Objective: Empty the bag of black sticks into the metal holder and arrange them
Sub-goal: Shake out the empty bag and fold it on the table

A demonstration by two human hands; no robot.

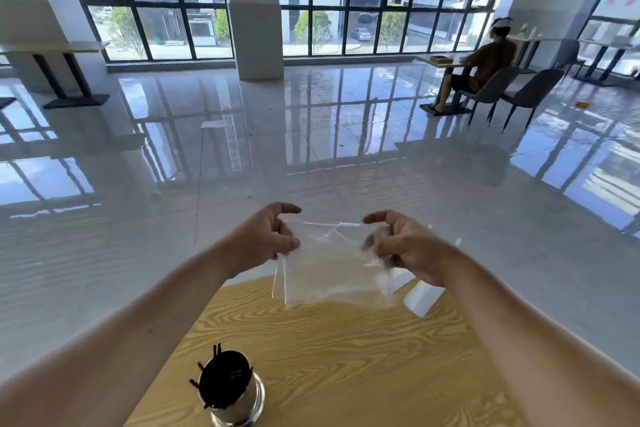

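A clear plastic bag (329, 263) hangs in the air above the far edge of the wooden table (346, 350); I see no sticks inside it. My left hand (266, 239) pinches its upper left corner, and my right hand (408, 250) grips its right side. The metal holder (239, 402) stands on the table near the front, left of centre, well below my hands. It is packed with black sticks (225, 380), a few of them poking out past the rim at the top and left.
Small white objects (424, 298) lie at the table's far right edge, under my right wrist. Beyond the table is glossy tiled floor. A person (485, 62) sits at another table at the far right, with grey chairs (530, 94) behind them.
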